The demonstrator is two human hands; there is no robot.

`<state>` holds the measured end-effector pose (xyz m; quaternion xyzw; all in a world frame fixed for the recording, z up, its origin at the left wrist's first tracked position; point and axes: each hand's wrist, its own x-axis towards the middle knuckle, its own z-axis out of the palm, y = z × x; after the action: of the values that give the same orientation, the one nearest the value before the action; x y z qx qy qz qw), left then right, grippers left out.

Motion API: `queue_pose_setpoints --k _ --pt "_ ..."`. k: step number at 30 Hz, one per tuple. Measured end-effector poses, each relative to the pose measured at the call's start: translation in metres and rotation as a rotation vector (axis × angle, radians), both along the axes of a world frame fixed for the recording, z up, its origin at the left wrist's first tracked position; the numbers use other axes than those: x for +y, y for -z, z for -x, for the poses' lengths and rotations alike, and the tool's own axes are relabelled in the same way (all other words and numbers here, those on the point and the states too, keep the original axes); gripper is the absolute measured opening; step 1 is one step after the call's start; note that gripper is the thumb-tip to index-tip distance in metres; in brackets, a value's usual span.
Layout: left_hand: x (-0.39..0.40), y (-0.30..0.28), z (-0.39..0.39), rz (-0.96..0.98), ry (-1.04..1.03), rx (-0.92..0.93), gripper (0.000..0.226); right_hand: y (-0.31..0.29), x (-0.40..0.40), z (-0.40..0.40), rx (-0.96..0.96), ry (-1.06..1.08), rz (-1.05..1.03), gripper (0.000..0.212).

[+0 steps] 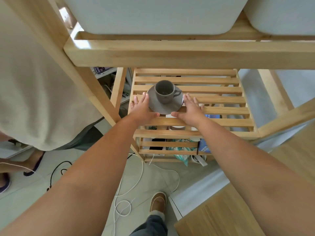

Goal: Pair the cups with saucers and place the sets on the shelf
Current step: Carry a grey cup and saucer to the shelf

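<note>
A grey cup (164, 92) stands upright on a grey saucer (157, 106), handle pointing right. The set rests on the slatted wooden shelf (219, 99), toward its left side. My left hand (142, 108) lies against the saucer's left rim with fingers spread and thumb under the front edge. On the other side, my right hand (191, 108) mirrors it at the right rim. Both hands touch or nearly touch the saucer; whether they still grip it is unclear.
A higher shelf level (170, 53) with two white bins (153, 14) overhangs the set. Lower levels hold packets and boxes (180, 149). Another person (34, 82) stands at the left. Cables (129, 193) lie on the floor; a wooden table (238, 210) is at the right.
</note>
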<state>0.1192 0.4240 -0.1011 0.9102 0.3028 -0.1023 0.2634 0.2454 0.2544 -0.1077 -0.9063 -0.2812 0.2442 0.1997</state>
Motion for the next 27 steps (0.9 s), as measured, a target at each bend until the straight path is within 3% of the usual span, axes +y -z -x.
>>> queue_pose_setpoints --k 13,19,27 --pt "0.025 -0.002 -0.039 0.149 -0.07 -0.054 0.097 -0.008 0.031 -0.026 0.01 -0.003 0.076 0.087" --pt "0.033 0.001 -0.054 0.061 -0.071 -0.02 0.086 -0.017 0.039 -0.028 0.015 0.059 0.077 0.074" --pt "0.038 0.0 -0.064 0.019 -0.097 -0.005 0.081 -0.026 0.055 -0.035 0.026 0.075 0.103 0.074"
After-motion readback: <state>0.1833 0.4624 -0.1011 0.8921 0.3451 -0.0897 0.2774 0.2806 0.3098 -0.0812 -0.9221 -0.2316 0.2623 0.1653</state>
